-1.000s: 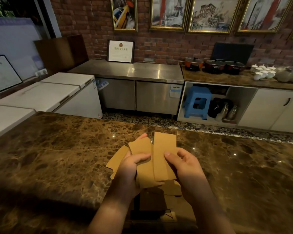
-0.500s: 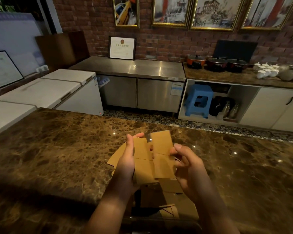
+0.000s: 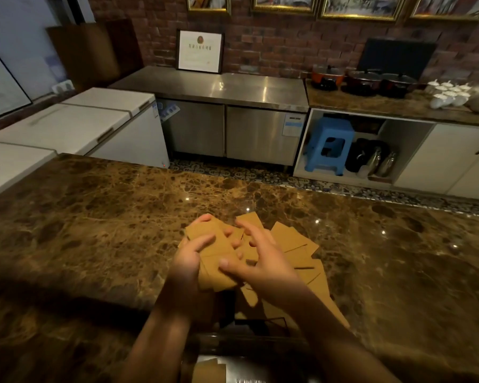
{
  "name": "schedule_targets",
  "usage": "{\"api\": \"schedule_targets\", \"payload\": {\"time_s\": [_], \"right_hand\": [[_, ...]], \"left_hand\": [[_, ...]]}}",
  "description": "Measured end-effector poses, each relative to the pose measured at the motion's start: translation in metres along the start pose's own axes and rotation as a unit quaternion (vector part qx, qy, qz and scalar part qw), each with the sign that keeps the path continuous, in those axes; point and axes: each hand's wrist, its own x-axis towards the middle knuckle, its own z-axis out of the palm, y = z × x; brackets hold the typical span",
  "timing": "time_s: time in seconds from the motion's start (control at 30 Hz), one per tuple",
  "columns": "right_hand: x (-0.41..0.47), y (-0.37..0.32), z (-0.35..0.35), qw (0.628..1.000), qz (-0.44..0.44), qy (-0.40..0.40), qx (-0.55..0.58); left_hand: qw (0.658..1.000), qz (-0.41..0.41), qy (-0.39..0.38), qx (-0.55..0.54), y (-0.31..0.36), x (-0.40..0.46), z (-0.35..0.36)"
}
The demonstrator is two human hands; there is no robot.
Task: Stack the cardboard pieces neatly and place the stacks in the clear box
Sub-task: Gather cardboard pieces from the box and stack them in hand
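Observation:
My left hand (image 3: 190,258) grips a small bunch of tan cardboard pieces (image 3: 215,250) above the marble counter, fingers curled round the far edge. From the right, my right hand (image 3: 260,261) closes on the same bunch, thumb on its near edge and fingers over the top. More loose cardboard pieces (image 3: 296,244) lie fanned on the counter beneath and to the right of my hands. The clear box (image 3: 249,363) sits at the near edge between my forearms, with a cardboard piece (image 3: 209,370) visible inside it.
The brown marble counter (image 3: 94,230) stretches left and right of the pile. Beyond it are white chest freezers (image 3: 75,125), a steel cabinet (image 3: 227,111) and a blue stool (image 3: 329,145) under a side counter with pots and white cups.
The bunch has come down from upright to nearly flat between my hands. My right hand has shifted over the top of it, and the view tilted downward, showing the box.

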Motion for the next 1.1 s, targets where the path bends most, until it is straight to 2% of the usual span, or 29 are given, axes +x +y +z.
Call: {"api": "schedule_targets", "payload": {"time_s": [0.07,0.17,0.23,0.37,0.5,0.57,0.63,0.77,0.87,0.9,0.97,1.1], "right_hand": [[0.02,0.014,-0.01,0.997,0.077,0.019,0.026],[0.049,0.035,-0.035,0.978,0.143,0.038,-0.147],[0.063,0.042,-0.038,0.964,0.15,0.002,-0.221],[0.072,0.028,-0.008,0.948,0.194,-0.073,-0.241],[0.077,0.014,0.037,0.912,0.193,-0.086,-0.353],[0.079,0.013,0.053,0.911,0.184,-0.066,-0.364],[0.08,0.01,0.061,0.925,0.188,-0.062,-0.323],[0.079,0.007,0.051,0.958,0.229,-0.075,-0.158],[0.082,0.008,0.029,0.958,0.278,-0.059,0.023],[0.083,0.007,0.022,0.956,0.285,-0.05,0.051],[0.09,0.006,0.016,0.956,0.285,-0.038,0.066],[0.104,0.0,0.035,0.959,0.275,-0.062,0.041]], "left_hand": [[0.997,-0.018,0.03,-0.074,0.007,0.002,-0.011],[0.993,-0.01,0.072,-0.093,0.02,0.009,-0.028],[0.991,-0.017,0.086,-0.099,0.026,0.012,-0.034],[0.99,-0.035,0.087,-0.108,0.025,0.016,-0.033],[0.991,-0.031,0.079,-0.106,0.023,0.018,-0.028],[0.99,-0.031,0.078,-0.111,0.022,0.02,-0.026],[0.99,-0.027,0.086,-0.112,0.024,0.021,-0.027],[0.988,-0.006,0.106,-0.109,0.031,0.018,-0.036],[0.985,0.017,0.129,-0.112,0.04,0.016,-0.05],[0.984,0.021,0.137,-0.108,0.044,0.017,-0.055],[0.988,0.005,0.143,-0.063,0.049,0.022,-0.062],[0.977,-0.099,0.162,0.098,0.044,0.037,-0.064]]}}
